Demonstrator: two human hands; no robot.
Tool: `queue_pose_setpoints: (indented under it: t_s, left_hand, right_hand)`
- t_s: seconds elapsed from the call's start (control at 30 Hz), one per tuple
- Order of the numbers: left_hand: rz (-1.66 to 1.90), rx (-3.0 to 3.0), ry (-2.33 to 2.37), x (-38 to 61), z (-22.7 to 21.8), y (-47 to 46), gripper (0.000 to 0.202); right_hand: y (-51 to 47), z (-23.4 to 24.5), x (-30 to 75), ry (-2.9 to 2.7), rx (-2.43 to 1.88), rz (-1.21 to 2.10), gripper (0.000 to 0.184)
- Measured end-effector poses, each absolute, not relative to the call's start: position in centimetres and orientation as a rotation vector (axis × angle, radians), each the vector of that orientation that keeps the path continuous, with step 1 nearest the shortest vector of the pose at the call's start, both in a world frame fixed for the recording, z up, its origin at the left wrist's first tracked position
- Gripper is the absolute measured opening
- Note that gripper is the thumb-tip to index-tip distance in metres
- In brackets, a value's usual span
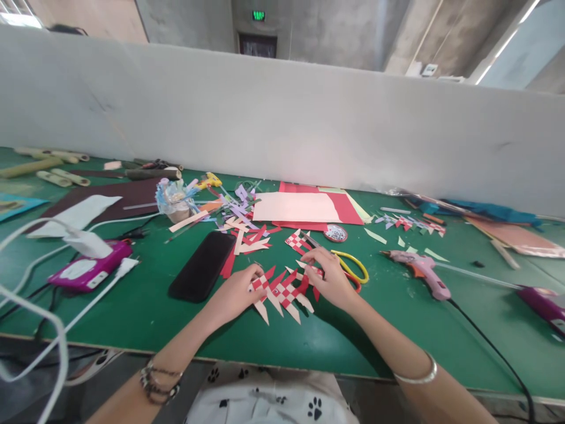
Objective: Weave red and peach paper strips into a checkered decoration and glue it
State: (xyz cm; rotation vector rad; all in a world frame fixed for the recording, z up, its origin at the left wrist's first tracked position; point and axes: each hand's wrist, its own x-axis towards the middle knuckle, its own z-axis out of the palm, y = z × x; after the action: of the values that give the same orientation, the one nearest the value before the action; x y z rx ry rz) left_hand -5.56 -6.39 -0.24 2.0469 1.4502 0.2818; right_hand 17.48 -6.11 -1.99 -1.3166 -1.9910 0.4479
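Observation:
Several small red-and-cream woven paper fish lie in a row on the green tabletop before me. My left hand (238,290) pinches the leftmost paper fish (260,284) at its edge, fingers closed. A middle paper fish (286,292) with a small eye rests between my hands. At the row's right end, my right hand (329,275) has its fingers closed on another paper fish (314,272), partly covered by the fingers. Just beyond lies one more woven fish (295,240). Scissors with yellow and red handles (362,271) sit under and beside my right hand.
A black phone (203,266) lies left of my left hand. Cream paper (295,207) covers red sheets behind, beside a round tin (336,233). To the right rests a pink glue gun (424,272) with its cord. A purple power strip (90,274) and white cables occupy the left.

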Motion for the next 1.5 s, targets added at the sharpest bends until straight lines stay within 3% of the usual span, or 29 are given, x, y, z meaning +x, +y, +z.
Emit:
queue_pose_setpoints:
  t_s: [0.23, 0.33, 0.5, 1.07, 1.3, 1.5]
  left_hand:
    - [0.387, 1.941, 1.473, -5.6, -0.6, -6.4, 0.034]
    - [0.265, 2.019, 1.486, -5.3, -0.3, -6.1, 0.023]
    - [0.095, 2.095, 1.538, -4.7, 0.2, -5.8, 0.033]
    - [0.225, 1.952, 1.424, -6.0, 1.6, -6.1, 0.037]
    - [0.162, 2.041, 1.49, -5.6, 0.8, -6.1, 0.034]
    - [0.095, 2.077, 1.593, -5.4, 0.5, -6.2, 0.03]
  right_hand:
    - [-6.3, -1.6, 17.6, -2.023, -1.315, 0.51, 0.013]
    - [-6.8, -1.5, 17.1, -2.105, -1.34, 0.531, 0.013]
    - [-7.5, -1.4, 16.6, -2.21, -1.328, 0.53, 0.014]
    - [-6.7, -1.4, 17.4, -1.905, -1.446, 0.494, 0.018]
    - [-7.5, -1.7, 16.4, -2.163, -1.496, 0.492, 0.028]
    - [-7.6, -2.1, 15.0, -2.224, -1.511, 0.487, 0.023]
